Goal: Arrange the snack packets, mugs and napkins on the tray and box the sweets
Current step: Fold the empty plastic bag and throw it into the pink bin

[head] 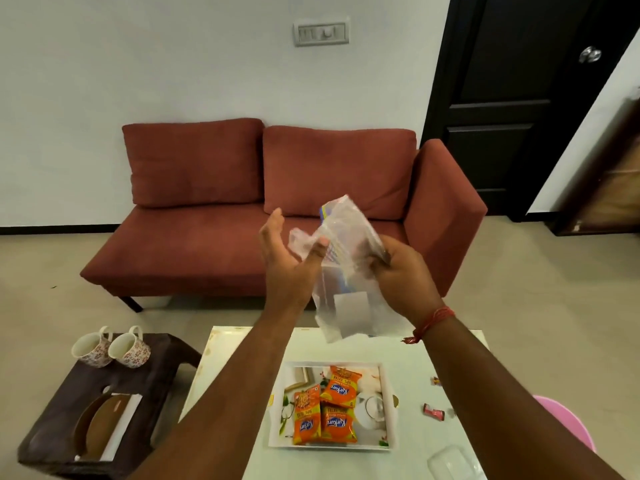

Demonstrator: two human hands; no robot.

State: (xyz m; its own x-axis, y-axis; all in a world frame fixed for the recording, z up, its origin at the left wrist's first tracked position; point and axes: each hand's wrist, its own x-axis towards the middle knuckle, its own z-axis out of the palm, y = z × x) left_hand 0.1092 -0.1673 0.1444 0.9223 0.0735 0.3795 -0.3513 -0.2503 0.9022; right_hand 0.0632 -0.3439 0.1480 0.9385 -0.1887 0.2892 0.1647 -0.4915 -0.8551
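Clear plastic napkin pack held aloft above the surface, well clear of the tray; right hand grips its side; left hand spread wide, thumb touching the loose wrapper; three snack packets already on tray; mugs remain on side stool. Risk, as judged: slack wrapper tearing or slipping, spilling napkins.

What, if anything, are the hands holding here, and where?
A clear plastic packet: the right hand grips its right edge; the left hand has its thumb on the left side, fingers open.
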